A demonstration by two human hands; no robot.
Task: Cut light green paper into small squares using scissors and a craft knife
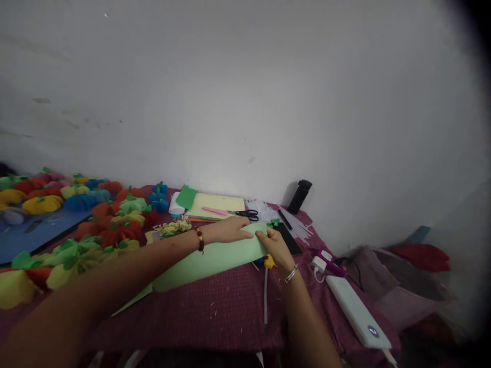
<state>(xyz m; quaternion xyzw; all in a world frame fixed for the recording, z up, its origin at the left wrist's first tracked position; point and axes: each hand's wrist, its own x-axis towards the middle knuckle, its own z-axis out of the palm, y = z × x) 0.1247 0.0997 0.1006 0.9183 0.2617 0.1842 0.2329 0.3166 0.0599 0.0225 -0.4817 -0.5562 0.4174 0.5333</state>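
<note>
A long light green craft sheet [207,263] stretches across the front of the table, its right end raised between my hands. My left hand [227,230], with a beaded bracelet at the wrist, reaches over the sheet and grips its upper edge near that end. My right hand [276,246], wearing a silver bangle, pinches the right corner between thumb and fingers. My left forearm hides part of the sheet. Just behind my left hand, black-handled scissors [247,213] lie with a pink strip [215,210] on a stack of pale yellow sheets [218,201].
Several colourful pumpkin-shaped pieces [76,191] crowd the left side, some on a blue board [42,230]. A black bottle [299,197] stands by the wall. At the right are a white power bank [356,309], a purple power strip [333,263] and a pinkish bag [402,286].
</note>
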